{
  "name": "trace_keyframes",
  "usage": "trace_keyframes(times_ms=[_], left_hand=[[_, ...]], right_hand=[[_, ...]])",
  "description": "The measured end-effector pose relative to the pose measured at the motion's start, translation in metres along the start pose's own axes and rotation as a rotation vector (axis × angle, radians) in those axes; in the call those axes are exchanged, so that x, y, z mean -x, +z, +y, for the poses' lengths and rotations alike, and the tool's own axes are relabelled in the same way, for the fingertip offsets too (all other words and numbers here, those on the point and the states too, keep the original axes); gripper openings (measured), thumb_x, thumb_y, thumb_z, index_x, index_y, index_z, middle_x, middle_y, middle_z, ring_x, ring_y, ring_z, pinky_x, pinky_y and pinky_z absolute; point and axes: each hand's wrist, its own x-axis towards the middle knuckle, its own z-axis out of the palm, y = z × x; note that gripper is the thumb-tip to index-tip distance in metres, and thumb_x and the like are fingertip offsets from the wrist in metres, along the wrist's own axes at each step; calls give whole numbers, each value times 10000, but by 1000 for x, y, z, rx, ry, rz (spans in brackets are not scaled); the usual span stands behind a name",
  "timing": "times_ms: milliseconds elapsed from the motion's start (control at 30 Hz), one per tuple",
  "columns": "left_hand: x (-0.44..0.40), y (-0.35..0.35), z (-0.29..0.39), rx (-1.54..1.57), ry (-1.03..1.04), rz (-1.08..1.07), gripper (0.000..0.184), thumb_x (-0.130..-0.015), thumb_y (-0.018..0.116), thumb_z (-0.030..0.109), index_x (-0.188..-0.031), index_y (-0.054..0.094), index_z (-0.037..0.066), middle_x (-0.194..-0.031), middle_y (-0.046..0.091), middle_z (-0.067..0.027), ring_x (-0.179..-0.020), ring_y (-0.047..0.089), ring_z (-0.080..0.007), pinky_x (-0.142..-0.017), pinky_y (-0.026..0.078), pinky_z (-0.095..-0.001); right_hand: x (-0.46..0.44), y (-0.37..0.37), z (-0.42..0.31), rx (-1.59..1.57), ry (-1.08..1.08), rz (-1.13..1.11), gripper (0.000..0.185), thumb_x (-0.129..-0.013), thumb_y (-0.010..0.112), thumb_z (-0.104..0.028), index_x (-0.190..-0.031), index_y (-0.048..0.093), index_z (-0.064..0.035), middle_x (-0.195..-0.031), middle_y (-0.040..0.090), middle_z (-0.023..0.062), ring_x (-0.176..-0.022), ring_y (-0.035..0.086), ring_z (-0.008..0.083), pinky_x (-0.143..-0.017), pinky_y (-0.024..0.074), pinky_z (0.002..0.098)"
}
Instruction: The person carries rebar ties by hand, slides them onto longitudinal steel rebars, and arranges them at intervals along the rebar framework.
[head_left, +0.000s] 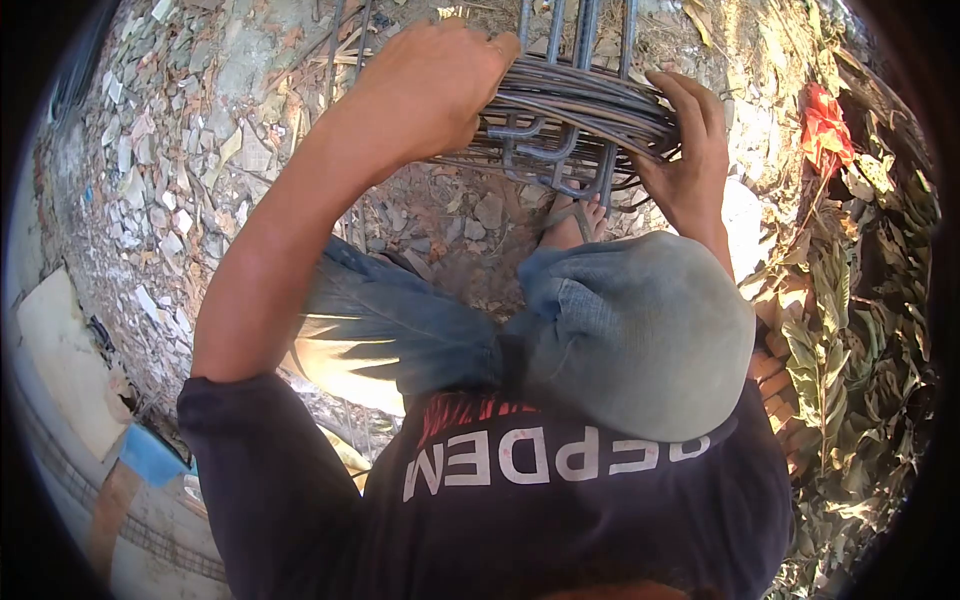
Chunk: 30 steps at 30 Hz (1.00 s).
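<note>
A bundle of thin dark steel rods (585,100), apparently rebar stirrups, lies crosswise in front of me, above my foot. My left hand (440,88) is closed at the bundle's left end, knuckles up, its fingertips hidden behind the rods. At the right end my right hand (690,150) grips it, with fingers over the far side and thumb on the near side. Several thicker ribbed bars (557,32) run away from me under the bundle. Their hooked ends (575,185) come out on the near side.
Broken tile and stone rubble (180,180) covers the ground at left. Dry leaves (850,330) pile up at right, near a red scrap (826,130). My sandalled foot (580,220) is just below the bars, and my bent knee (660,330) rises close to my right forearm.
</note>
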Motion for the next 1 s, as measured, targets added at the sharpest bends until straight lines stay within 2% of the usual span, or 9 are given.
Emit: trace_keyframes(times_ms=[67, 100, 200, 267, 400, 467, 700, 900, 1000], left_hand=[[-5, 2, -5, 108, -66, -23, 515, -706, 713, 4, -1209, 607, -18, -1012, 700, -238, -1014, 669, -420, -890, 534, -508], [-8, 1, -5, 132, -104, -56, 532, -705, 713, 3, -1226, 607, -16, -1019, 699, -249, -1014, 671, -428, -888, 536, -513], [-15, -3, -4, 167, -180, -122, 571, -708, 708, -2, -1270, 606, -14, -1039, 695, -272, -1020, 674, -442, -896, 537, -521], [-16, 1, -5, 162, -182, -125, 580, -716, 703, -9, -1287, 600, -18, -1051, 695, -278, -1031, 672, -440, -914, 535, -516], [-13, 10, -7, 154, -136, -51, 589, -733, 697, -14, -1313, 589, -26, -1062, 697, -281, -1038, 675, -441, -935, 531, -513], [-12, 12, -10, 148, -95, -25, 589, -740, 697, -16, -1318, 584, -30, -1063, 700, -276, -1039, 677, -441, -943, 531, -512], [-11, 8, 0, 137, -129, -49, 604, -735, 691, -20, -1328, 580, -41, -1061, 698, -289, -1060, 676, -438, -949, 532, -511], [-12, 10, -5, 162, -114, -62, 594, -713, 683, -28, -1300, 593, -51, -1004, 705, -288, -1007, 691, -444, -914, 546, -520], [-13, 9, -4, 182, -71, -62, 549, -710, 688, -19, -1252, 603, -54, -980, 707, -283, -971, 697, -445, -887, 554, -524]], right_hand=[[5, 3, -3, 11, 77, 193, 864, -662, 895, -99, -1439, 516, -112, -1383, 538, 163, -1264, 543, 367, -1003, 523, 446], [15, 5, -5, -91, 219, 202, 919, -717, 908, -150, -1505, 438, -105, -1463, 466, 179, -1350, 477, 352, -1044, 502, 471], [56, 27, -19, -469, 684, 350, 846, -792, 892, -215, -1477, 429, -34, -1437, 491, 206, -1300, 537, 323, -994, 540, 461], [90, 39, -20, -660, 965, 321, 658, -868, 850, -283, -1338, 519, 36, -1285, 615, 228, -1114, 669, 301, -889, 595, 440], [110, 34, -12, -1030, 1203, 31, 456, -900, 822, -295, -1134, 616, 37, -980, 719, 201, -863, 740, 283, -767, 622, 409], [93, 30, -22, -1022, 1230, 104, 398, -909, 815, -301, -1063, 649, 26, -893, 734, 177, -816, 745, 273, -747, 621, 402], [94, 21, -30, -978, 1354, -51, 453, -898, 822, -327, -1120, 662, 34, -971, 750, 197, -850, 749, 255, -742, 626, 377], [76, 12, -50, -1273, 1261, 38, 328, -981, 728, -273, -1156, 681, -1, -971, 754, 178, -857, 746, 227, -735, 619, 339], [97, 38, -11, -1269, 1161, -4, 271, -1017, 673, -254, -1139, 681, -12, -973, 751, 162, -851, 743, 223, -737, 623, 332]])
